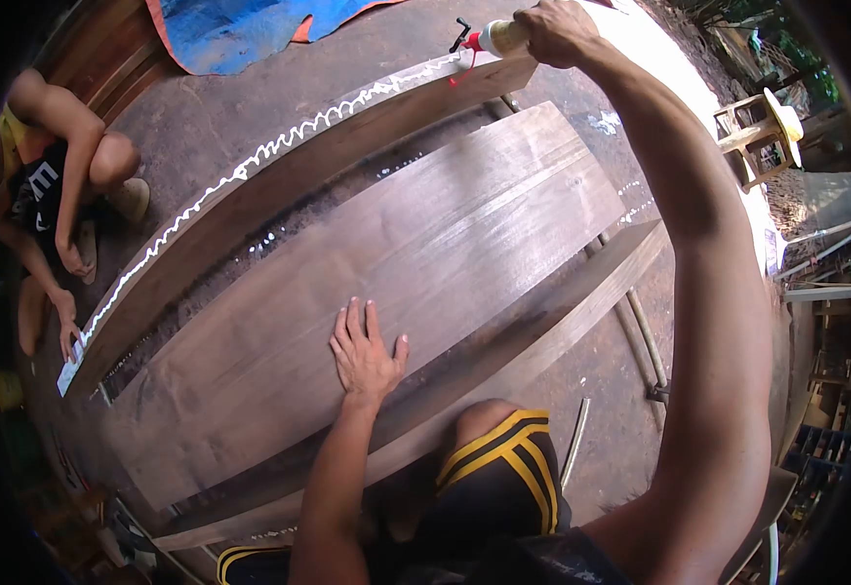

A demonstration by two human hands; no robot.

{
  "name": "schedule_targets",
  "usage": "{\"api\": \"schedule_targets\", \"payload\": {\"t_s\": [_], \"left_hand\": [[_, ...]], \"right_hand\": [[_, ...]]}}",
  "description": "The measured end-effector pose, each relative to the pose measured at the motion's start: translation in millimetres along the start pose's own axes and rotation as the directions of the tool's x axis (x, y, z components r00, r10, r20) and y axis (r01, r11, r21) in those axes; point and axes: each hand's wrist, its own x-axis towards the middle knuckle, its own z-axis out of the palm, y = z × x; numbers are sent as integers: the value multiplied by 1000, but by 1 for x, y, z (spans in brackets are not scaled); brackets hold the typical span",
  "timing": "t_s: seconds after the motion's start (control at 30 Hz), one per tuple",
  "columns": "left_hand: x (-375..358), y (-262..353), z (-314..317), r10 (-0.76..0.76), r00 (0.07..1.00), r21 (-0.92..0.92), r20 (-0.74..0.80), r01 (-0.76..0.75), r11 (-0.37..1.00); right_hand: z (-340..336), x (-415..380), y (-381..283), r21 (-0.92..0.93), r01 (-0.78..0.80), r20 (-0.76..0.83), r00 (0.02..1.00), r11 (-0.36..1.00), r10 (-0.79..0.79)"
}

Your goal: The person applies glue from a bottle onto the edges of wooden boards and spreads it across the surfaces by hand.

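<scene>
Currently, a pale bottle [508, 37] with a red-and-white cap [478, 42] is tipped sideways over the right end of the far plank [250, 201]; how full it is cannot be told. A wavy white bead [241, 174] runs along that plank's upper edge. The right hand [556, 33] has its grip wrapped round the bottle's rear, the right arm [652, 141] reaching well forward. The left hand [367, 355] lies palm down on the middle board [464, 234], grip wide, fingers slightly spread. A co-worker's hand [69, 327] is at the plank's left end.
</scene>
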Motion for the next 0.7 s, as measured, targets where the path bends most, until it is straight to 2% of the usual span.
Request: {"api": "schedule_targets", "payload": {"t_s": [0.5, 0.7], "left_hand": [[5, 0, -4, 6, 1000, -19, -12, -6, 1000], [4, -1, -3, 22, 1000, -12, -19, -23, 1000]], "right_hand": [[17, -13, 19, 14, -60, 29, 998, 998, 59], [53, -11, 36, 36, -75, 75, 995, 997, 72]]}}
